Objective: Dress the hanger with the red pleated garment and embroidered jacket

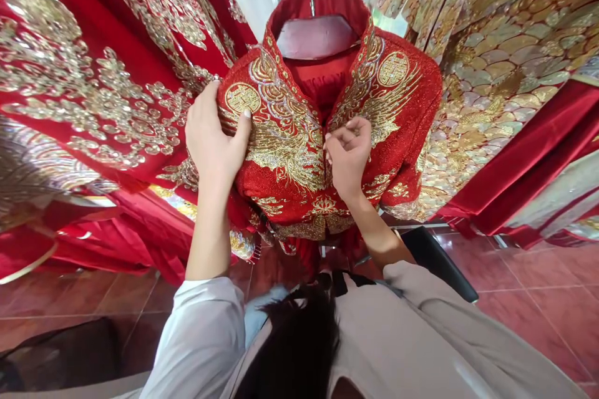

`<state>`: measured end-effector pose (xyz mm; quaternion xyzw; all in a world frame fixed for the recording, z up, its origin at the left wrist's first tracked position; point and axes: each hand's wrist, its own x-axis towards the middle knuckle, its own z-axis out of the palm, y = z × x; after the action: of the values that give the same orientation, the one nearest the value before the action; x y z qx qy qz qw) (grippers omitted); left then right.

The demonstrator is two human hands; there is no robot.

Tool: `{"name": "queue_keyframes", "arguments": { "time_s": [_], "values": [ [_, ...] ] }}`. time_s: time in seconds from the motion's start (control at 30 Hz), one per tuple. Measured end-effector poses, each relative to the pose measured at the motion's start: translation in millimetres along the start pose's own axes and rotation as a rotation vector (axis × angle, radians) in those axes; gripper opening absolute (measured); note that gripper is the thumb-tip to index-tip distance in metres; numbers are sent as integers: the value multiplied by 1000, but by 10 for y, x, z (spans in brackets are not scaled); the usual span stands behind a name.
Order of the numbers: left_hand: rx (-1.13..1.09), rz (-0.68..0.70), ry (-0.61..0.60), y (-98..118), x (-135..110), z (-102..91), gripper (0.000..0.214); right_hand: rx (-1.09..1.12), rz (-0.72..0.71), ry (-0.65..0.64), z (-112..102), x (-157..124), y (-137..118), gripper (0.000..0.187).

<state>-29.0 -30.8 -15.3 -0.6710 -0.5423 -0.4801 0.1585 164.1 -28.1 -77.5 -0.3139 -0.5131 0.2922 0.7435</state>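
A red jacket (290,168) with a stand collar and gold bird-like embroidery hangs in front of me on a hanger (316,37) with a metal hook. Its collar spreads in a V, and below that the front edges meet. My left hand (213,134) grips the jacket's left-side shoulder and sleeve, thumb on the embroidered front, other fingers partly hidden round the side. At the centre front, my right hand (350,156) is closed in a pinch at the opening's edge, fingers curled. Whether a small fastener sits between those fingertips I cannot tell.
Red garments with gold sequin work (116,93) hang close on the left. A gold scale-patterned garment (496,93) hangs on the right beside red fabric (510,168). A black flat object (440,262) lies low at right, above the red tiled floor (538,287). A dark bag-like shape (60,355) is at lower left.
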Motion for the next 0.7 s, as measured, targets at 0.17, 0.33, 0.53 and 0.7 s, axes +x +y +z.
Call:
{"name": "queue_keyframes", "arguments": {
  "time_s": [0.17,0.33,0.53,0.7],
  "values": [
    [37,77,33,-31,-12,-29,57,-41,501,31,-545,-898,454,37],
    [-29,78,79,-203,-88,-8,64,-147,780,-23,-1047,-1909,806,37],
    [-151,141,153,-331,-101,76,73,-422,834,-3,-1653,-1854,768,30],
    [-164,49,89,-403,36,17,36,-882,197,167,-1833,-633,146,34]
  ]
}}
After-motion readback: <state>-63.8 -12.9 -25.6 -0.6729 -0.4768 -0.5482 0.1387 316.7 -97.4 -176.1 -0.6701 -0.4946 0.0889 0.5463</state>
